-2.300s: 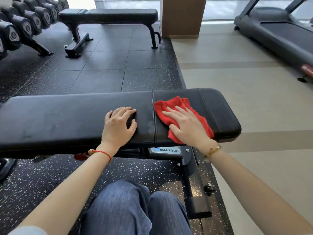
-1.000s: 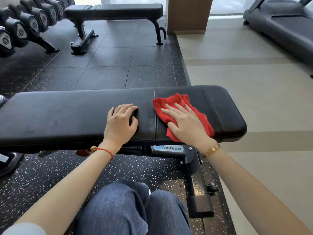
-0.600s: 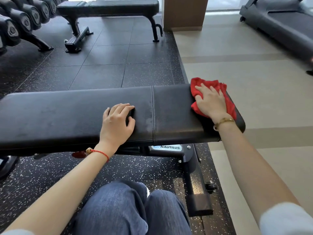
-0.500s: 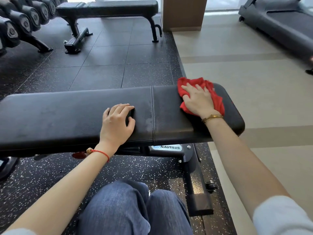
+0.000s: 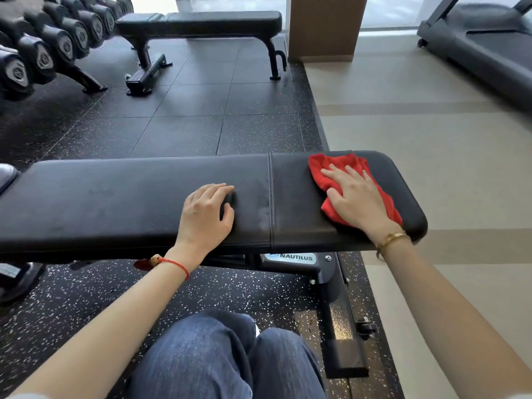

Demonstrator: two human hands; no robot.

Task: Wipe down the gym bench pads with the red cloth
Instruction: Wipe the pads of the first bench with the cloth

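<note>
A dumbbell rack (image 5: 43, 53) lines the dark gym floor at far left. On the long bench pad (image 5: 115, 197), the left hand (image 5: 205, 216) rests, fingers curled. The right hand (image 5: 355, 197), fingers spread, presses the red cloth (image 5: 339, 164) flat on the short pad (image 5: 296, 191).

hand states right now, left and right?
Left hand: fingers curled, resting on long pad, holding nothing.
Right hand: open, flat on red cloth.

Bare forearms. Left hand (image 5: 205, 216): thin red cord bracelet (image 5: 175, 263) with bead at wrist. Right hand (image 5: 358, 201): gold bangle (image 5: 393, 240) at wrist. Blue denim trousers (image 5: 227, 358) below both hands.
</note>
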